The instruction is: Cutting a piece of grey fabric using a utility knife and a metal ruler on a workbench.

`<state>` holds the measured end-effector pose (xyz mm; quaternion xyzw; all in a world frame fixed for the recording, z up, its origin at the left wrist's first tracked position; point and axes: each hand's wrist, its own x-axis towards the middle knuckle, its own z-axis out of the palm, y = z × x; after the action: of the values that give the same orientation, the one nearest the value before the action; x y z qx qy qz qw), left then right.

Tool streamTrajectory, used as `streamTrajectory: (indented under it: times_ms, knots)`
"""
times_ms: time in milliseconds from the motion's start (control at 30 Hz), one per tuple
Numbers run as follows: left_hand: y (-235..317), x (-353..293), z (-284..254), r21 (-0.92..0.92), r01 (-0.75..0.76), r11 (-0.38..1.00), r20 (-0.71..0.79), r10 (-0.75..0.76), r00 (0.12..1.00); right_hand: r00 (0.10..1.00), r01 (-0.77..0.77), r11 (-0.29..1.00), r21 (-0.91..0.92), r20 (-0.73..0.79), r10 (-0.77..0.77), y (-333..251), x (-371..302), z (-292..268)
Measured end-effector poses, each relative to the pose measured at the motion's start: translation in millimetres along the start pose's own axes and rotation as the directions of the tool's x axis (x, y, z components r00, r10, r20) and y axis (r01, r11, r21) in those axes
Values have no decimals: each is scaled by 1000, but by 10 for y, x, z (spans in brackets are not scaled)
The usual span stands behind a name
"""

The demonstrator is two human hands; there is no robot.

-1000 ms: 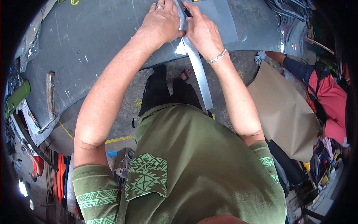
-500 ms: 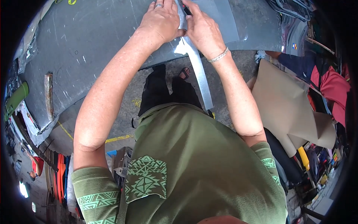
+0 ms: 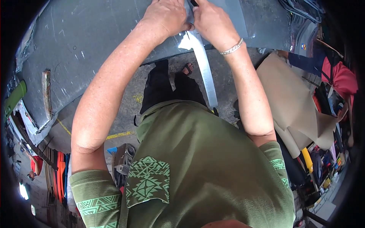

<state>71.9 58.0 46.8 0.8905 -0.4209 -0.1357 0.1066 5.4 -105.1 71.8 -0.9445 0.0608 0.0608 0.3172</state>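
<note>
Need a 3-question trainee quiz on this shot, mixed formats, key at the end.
1. True or false: a bracelet circles the right wrist.
2. The silver strip leaves the dark table over its: a) left edge; b) near edge; c) right edge.
3. Which hand holds the dark tool?

Key: 1. True. 2. b. 3. The right hand.

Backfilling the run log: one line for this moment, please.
left grip: flat, thumb at silver strip | right grip: closed on dark tool | silver strip: overhangs grey table, near edge
</note>
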Motion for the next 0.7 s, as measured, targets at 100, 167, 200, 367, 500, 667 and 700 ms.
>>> streamTrajectory:
  times_ms: [100, 167, 200, 367, 500, 667, 700]
  knots:
    - [189, 71, -223, 20, -7, 1000, 28, 6, 1000, 999, 26, 1000, 6, 25, -26, -182, -2, -146]
    - [277, 120, -320, 247, 84, 965, 242, -146, 959, 997, -56, 998, -13, 60, 57, -200, -13, -144]
    - [262, 123, -281, 234, 75, 969, 210, -126, 969, 996, -57, 998, -13, 63, 58, -153, -25, -105]
    - [162, 106, -3, 149, 40, 988, -19, -38, 999, 995, -79, 997, -4, 65, 79, -186, -140, -125]
    - [-309, 248, 762, 63, -3, 998, -145, 12, 989, 993, -87, 996, 6, 86, 86, -262, -295, -173]
    - [-138, 139, 348, -254, -169, 952, -220, 113, 969, 998, -46, 999, 13, 32, 45, 19, -692, -92]
    - [45, 138, 140, -55, -17, 998, -54, 14, 998, 998, -47, 999, 14, 35, 46, -14, -747, -101]
